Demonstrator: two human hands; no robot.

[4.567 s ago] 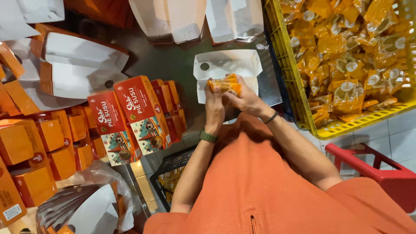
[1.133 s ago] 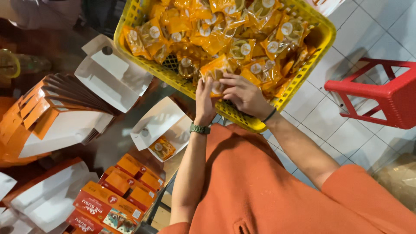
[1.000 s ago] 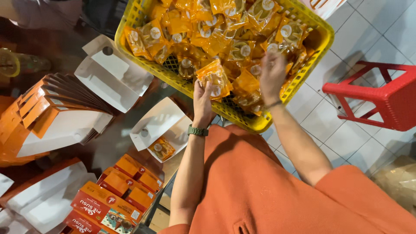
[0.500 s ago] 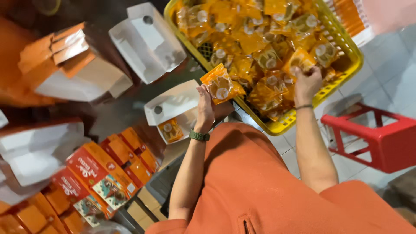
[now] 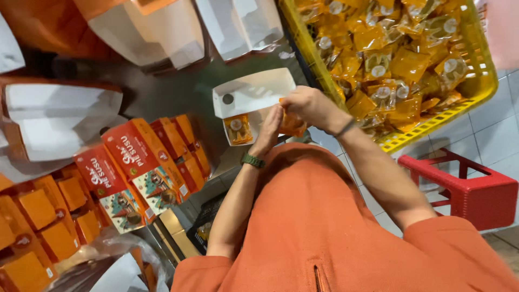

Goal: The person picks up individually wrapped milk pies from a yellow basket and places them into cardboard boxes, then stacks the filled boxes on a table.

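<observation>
Both the left hand [image 5: 272, 125] and right hand [image 5: 307, 105] grasp 1 small orange plastic-wrapped snack packet [image 5: 292, 125] just over the open white cardboard box [image 5: 250, 92], where 1 similar orange packet [image 5: 238, 128] lies, with the yellow plastic crate [image 5: 432, 124] to the right.

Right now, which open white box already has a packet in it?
The small open box directly at the hands. One orange packet lies inside; the other open white boxes show none.
</observation>
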